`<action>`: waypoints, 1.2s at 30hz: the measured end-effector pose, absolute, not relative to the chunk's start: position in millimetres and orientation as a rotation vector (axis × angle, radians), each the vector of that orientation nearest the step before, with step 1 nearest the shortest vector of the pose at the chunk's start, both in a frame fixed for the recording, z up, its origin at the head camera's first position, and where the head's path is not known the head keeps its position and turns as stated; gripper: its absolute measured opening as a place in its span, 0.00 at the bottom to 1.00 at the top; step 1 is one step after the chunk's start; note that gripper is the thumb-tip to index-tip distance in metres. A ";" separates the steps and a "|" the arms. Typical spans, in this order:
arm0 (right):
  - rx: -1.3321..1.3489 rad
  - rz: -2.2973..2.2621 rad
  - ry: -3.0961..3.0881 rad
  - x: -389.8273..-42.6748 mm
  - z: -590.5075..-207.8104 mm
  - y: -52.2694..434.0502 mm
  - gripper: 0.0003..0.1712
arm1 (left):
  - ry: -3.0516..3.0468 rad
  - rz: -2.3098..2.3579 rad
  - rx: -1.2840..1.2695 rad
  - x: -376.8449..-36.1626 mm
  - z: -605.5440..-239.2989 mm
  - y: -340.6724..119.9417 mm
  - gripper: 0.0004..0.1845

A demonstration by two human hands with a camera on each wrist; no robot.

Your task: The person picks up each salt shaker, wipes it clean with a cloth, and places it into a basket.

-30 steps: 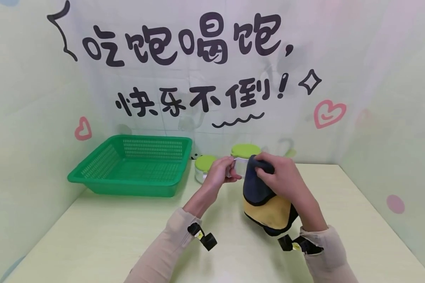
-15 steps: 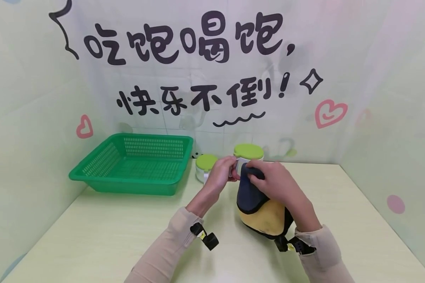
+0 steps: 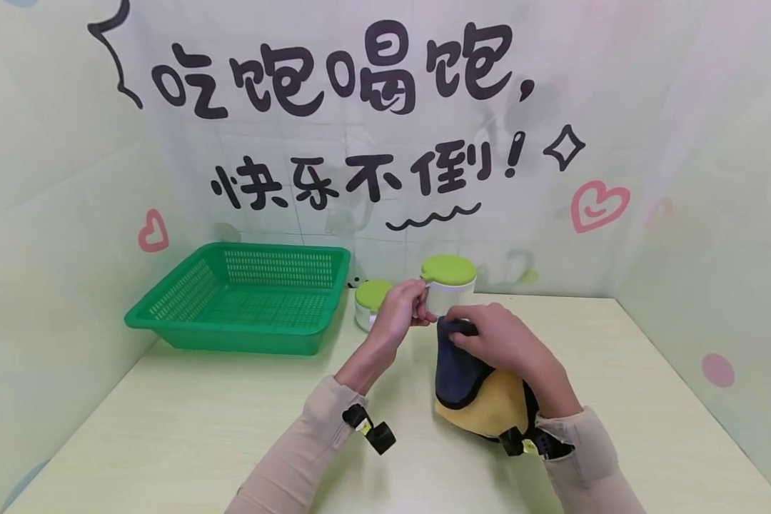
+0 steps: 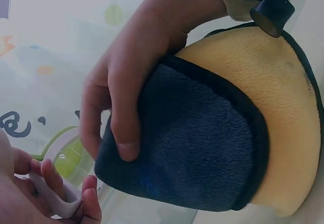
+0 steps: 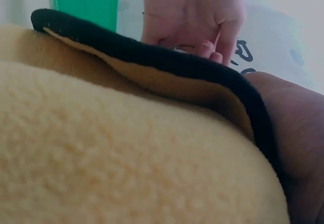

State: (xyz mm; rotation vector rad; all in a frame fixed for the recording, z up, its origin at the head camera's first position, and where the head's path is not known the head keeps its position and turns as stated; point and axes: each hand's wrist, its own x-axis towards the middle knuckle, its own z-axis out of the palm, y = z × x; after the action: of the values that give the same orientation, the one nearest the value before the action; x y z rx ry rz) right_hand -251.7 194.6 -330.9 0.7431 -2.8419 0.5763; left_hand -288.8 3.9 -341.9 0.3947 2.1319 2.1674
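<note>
While the two sleeved forearms come in from the near edge of the pale table, the right hand sits just right of centre, its fingers curled round a folded cloth. That cloth is dark blue on one face and yellow on the other with a dark hem; its yellow part hangs down toward the table under the wrist, and the blue part is bunched under the fingertips. Seen from the left wrist, the thumb presses into the blue pile. Just beyond, the left hand pinches the white handle of a mug with a green lid, held up off the table against the top of the cloth. A little farther left stands a smaller green-lidded jar. Farther left again, by the wall, lies a green mesh basket. Behind everything hangs a backdrop with black characters and pink hearts.
</note>
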 end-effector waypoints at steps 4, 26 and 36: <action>0.721 0.598 -2.764 -250.0 -327.1 198.3 0.11 | 2.136 2.166 0.395 -289.5 -343.1 4.6 0.20; 0.744 0.618 -2.803 -254.0 -333.8 200.1 0.10 | 2.044 2.233 0.310 -292.3 -342.7 2.6 0.18; 0.672 0.632 -2.734 -252.6 -329.1 206.2 0.09 | 2.058 2.226 0.298 -293.9 -344.6 2.8 0.17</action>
State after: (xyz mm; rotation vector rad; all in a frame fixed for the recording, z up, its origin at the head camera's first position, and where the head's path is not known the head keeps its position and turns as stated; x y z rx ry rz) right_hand -252.6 206.2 -329.1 0.6721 -2.7343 0.6318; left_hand -293.9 2.8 -344.6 0.2982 2.0578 2.2258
